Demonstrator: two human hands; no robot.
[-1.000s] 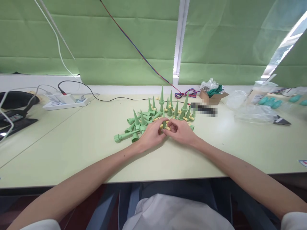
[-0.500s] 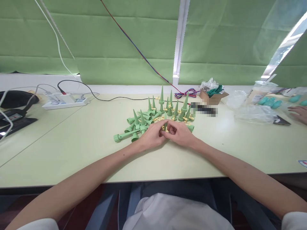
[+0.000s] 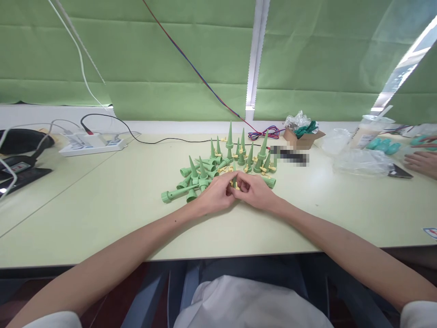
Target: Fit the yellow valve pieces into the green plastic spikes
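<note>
One green cone stands point-up between the left hand and the right hand. The left hand is narrow, thumb and fingers curled about the cone, probably to steady it. The right hand curls in from 3 o'clock beside a yellow piece low on the cone; its fingers hide whether it grips, so I cannot tell.

Other green spikes crowd from 9 round to 2 o'clock of the hands, presumably for easy reach. Some stand upright, their broad collars apparently serving as feet; others lie sideways. All look like matte moulded plastic, with smooth tapering points, ribbed caps and hollow tubes. Small loose yellow parts lie at 11 o'clock.

At 2 o'clock, a cardboard box holds crinkled clear film. Near 3 o'clock, a co-worker's hand rests well apart.
</note>
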